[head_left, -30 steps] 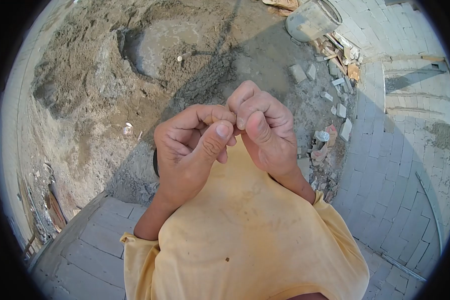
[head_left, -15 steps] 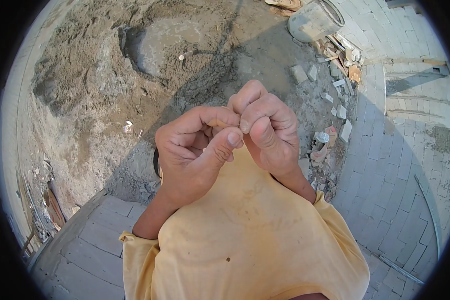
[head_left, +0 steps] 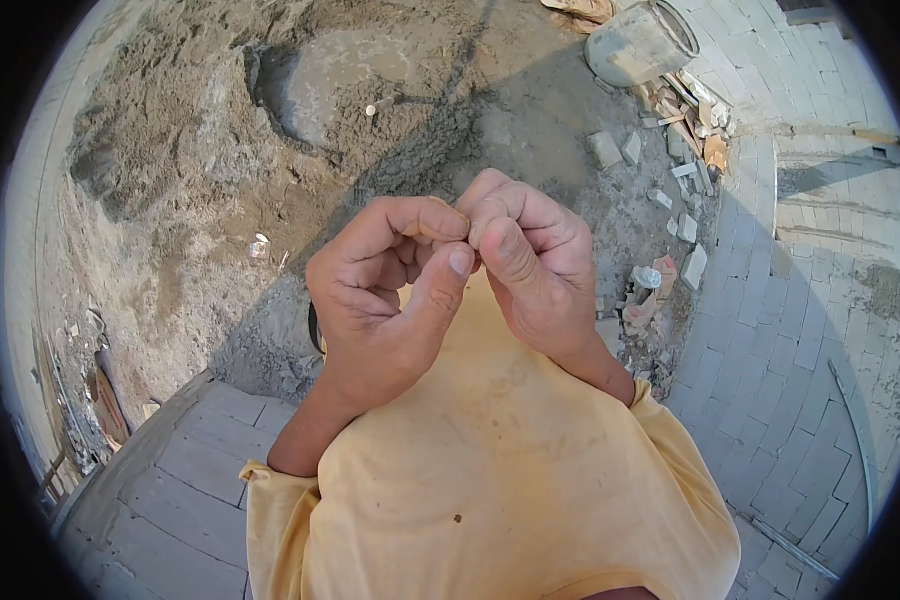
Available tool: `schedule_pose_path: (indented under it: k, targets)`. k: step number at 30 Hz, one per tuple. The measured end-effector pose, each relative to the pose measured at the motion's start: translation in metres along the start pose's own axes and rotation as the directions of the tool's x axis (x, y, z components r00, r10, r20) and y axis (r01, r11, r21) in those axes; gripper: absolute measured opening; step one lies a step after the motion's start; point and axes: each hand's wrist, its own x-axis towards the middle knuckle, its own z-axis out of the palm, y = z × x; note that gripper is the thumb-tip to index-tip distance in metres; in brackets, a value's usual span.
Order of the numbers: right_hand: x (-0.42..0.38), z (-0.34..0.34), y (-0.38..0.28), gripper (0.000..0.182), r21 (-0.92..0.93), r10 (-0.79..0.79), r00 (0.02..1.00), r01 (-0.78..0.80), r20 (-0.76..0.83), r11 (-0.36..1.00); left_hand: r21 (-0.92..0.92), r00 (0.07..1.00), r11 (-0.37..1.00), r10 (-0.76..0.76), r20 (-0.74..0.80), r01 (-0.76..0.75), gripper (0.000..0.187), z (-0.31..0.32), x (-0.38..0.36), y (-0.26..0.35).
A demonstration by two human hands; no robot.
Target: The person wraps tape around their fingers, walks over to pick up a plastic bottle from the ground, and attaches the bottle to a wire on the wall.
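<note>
My left hand [head_left: 375,290] is closed in a pinch, its thumb and index finger nearly together in front of my chest. Its fingertips meet those of my right hand [head_left: 538,262], whose fingers are curled in with the thumb against the index finger. Whatever lies between the fingertips, if anything, is too small or too well hidden to make out. Dust whitens the fingers of the right hand. Below both hands is the yellow shirt [head_left: 510,450] I wear, marked with small dark spots.
Ahead is a heap of wet mortar [head_left: 210,130] with a watery hollow [head_left: 335,85]. A dirty bucket [head_left: 640,45] stands far right, near scattered block pieces [head_left: 602,150] and a crumpled bag [head_left: 642,305]. Block walls rise at right [head_left: 760,350] and lower left [head_left: 200,470].
Both hands stay together at the same place, with the fingertips shifting slightly; the right fingers have drawn a little lower. The view has tilted very slightly.
</note>
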Motion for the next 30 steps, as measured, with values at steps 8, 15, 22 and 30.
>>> schedule_pose_path:
  k: [8, 15, 22, 30]
  targets:
    - [0.0, 0.004, -0.012, 0.017, -0.378, -0.121, 0.992, 0.124, 0.032, 0.917, 0.09, 0.999, 0.995, 0.039, -0.026, -0.037, 0.012, 0.003, 0.0, 0.003]
    - [0.0, -0.002, -0.011, 0.016, -0.443, -0.208, 0.971, 0.237, 0.113, 0.865, 0.173, 0.99, 0.977, 0.135, -0.034, -0.127, 0.015, 0.005, 0.0, -0.002]
    - [-0.001, -0.005, -0.015, 0.014, -0.465, -0.22, 0.966, 0.258, 0.135, 0.847, 0.236, 0.987, 0.961, 0.156, -0.036, -0.144, 0.016, 0.008, 0.001, -0.001]
    - [0.002, -0.007, -0.014, 0.011, -0.508, -0.243, 0.954, 0.298, 0.173, 0.808, 0.424, 0.973, 0.884, 0.229, -0.019, -0.2, 0.018, 0.007, 0.006, 0.0]
